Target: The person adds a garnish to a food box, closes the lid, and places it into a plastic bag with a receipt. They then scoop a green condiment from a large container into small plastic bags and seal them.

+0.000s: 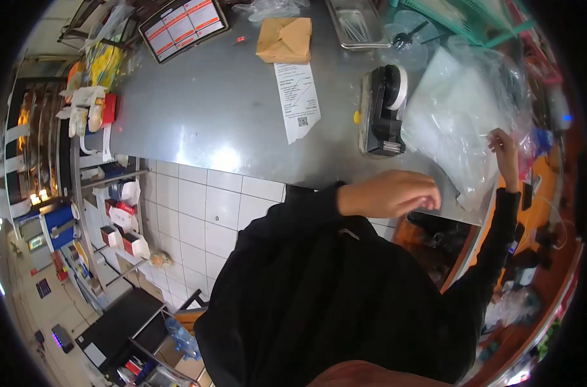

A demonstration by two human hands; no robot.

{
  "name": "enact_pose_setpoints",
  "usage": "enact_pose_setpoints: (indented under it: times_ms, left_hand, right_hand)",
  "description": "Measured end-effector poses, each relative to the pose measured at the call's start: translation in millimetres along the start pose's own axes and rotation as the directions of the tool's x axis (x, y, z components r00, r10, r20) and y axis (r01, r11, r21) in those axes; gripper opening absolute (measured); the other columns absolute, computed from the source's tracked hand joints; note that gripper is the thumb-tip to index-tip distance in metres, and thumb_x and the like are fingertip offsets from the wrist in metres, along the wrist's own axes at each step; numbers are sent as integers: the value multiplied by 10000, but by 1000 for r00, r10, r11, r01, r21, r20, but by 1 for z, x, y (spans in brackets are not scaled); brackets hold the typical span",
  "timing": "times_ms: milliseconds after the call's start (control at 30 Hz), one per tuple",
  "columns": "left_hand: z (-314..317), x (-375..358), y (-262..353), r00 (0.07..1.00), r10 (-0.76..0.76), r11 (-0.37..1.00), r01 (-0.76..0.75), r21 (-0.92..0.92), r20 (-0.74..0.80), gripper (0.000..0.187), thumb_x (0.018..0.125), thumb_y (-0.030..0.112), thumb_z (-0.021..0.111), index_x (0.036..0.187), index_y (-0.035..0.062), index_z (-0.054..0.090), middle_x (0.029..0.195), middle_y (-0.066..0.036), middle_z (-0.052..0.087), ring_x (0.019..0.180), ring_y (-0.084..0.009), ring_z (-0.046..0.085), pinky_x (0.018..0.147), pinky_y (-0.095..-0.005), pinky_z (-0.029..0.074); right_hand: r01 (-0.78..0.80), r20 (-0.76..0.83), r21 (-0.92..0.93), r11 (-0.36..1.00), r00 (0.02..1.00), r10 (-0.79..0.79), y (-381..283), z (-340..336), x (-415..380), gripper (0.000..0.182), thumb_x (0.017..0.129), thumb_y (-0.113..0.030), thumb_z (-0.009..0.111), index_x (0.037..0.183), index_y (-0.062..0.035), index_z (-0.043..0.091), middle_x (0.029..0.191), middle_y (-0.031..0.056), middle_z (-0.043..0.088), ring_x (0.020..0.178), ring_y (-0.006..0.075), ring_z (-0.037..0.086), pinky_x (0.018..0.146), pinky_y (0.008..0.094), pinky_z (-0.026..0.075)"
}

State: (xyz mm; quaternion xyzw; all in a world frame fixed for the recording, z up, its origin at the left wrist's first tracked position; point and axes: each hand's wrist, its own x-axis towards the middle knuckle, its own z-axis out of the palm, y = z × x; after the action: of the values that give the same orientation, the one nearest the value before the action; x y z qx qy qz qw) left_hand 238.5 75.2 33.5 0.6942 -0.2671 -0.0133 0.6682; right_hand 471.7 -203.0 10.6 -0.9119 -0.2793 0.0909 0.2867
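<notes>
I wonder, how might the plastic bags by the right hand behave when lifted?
The plastic bags will probably flop, since their edges look wrinkled. Their shiny surface suggests they may slide. They also look thin and see-through in places, so they are likely light.

1. Beyond the left hand [396, 193], the receipt's [298, 100] print is too small to read.
2. Farther left of that hand, the top edge cuts off the tablet [185, 29].
3. Beyond the right hand [505, 151], it cuts off the green basket [461, 31].
4. Whether the right hand grips the plastic bags [454, 109] is unclear.
</notes>
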Motion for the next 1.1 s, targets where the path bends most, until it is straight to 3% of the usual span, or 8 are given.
enact_pose_setpoints:
  times_ms: [200, 333, 533, 633, 767, 867, 1067, 1100]
  left_hand:
    - [67, 74, -46, 970, 164, 796, -23, 605, -179, 267, 769, 31, 474, 1035, 34, 494, 1094, -119, 472, 1017, -265, 474, 870, -376, 376]
    - [81, 131, -138, 951, 206, 336, 151, 930, -229, 485, 766, 186, 534, 1192, -16, 421, 1341, -188, 262, 1218, -345, 294, 1026, -423, 219]
    - [61, 127, -55, 973, 122, 993, -117, 33, -197, 700, 737, 270, 638, 1276, -12, 293, 1363, -220, 191, 1275, -368, 154, 1042, -466, 138]
    - [55, 123, -19, 714, 237, 894, -425, -139, -659, 831, 659, 316, 724, 1276, -28, 285, 1349, -255, 192, 1255, -378, 198, 1025, -438, 179]
    - [72, 115, -21, 951, 298, 823, -211, -527, 85, 746, 673, 321, 730, 1213, -39, 362, 1266, -179, 369, 1142, -223, 371, 967, -347, 304]
    - [114, 103, -36, 683, 414, 765, 97, -637, 601, 539, 726, 252, 702, 1122, -19, 455, 1127, -117, 493, 925, -140, 531, 768, -265, 421]
    - [66, 33, -8, 965, 195, -84, 195, -977, 175, 221, 812, 95, 586, 958, -14, 461, 974, -129, 533, 764, -173, 591, 700, -311, 506]
    - [48, 26, 4, 969, 198, 51, 137, -989, 145, 275, 803, 122, 603, 937, 33, 380, 958, -148, 530, 734, -217, 608, 665, -338, 514]
  right_hand:
    - [51, -177, 428, 902, 984, 28, 23, -4, 1, 133, 828, -80, 466, 888, 0, 553, 779, 11, 553, 720, 100, 509, 697, 225, 409]
    - [22, -410, 38, 999, 912, -5, 39, -62, -18, 215, 864, -135, 439, 995, 14, 521, 944, 63, 542, 870, 160, 519, 812, 255, 393]
    - [138, -651, -363, 922, 670, -356, -79, -84, -132, 293, 896, -175, 393, 1087, 23, 493, 1072, 121, 554, 971, 233, 541, 891, 300, 399]
    - [77, -530, -136, 988, 837, -138, -116, -21, -178, 294, 896, -179, 394, 1084, 24, 496, 1061, 121, 557, 957, 232, 543, 879, 299, 403]
    - [-41, -359, 14, 999, 932, 43, -141, 69, -200, 296, 896, -184, 396, 1079, 24, 499, 1046, 120, 562, 938, 231, 547, 862, 298, 408]
    - [-102, -364, 59, 993, 924, 117, -144, 93, -207, 298, 896, -188, 398, 1075, 25, 502, 1034, 119, 566, 924, 231, 550, 849, 297, 412]
    - [-221, -518, 54, 974, 827, 217, -151, 92, -223, 301, 895, -196, 401, 1068, 26, 508, 1012, 117, 573, 896, 229, 556, 824, 295, 420]
    - [-245, -551, 47, 968, 802, 229, -155, 92, -227, 302, 895, -198, 401, 1066, 26, 509, 1008, 117, 574, 892, 229, 557, 820, 295, 421]
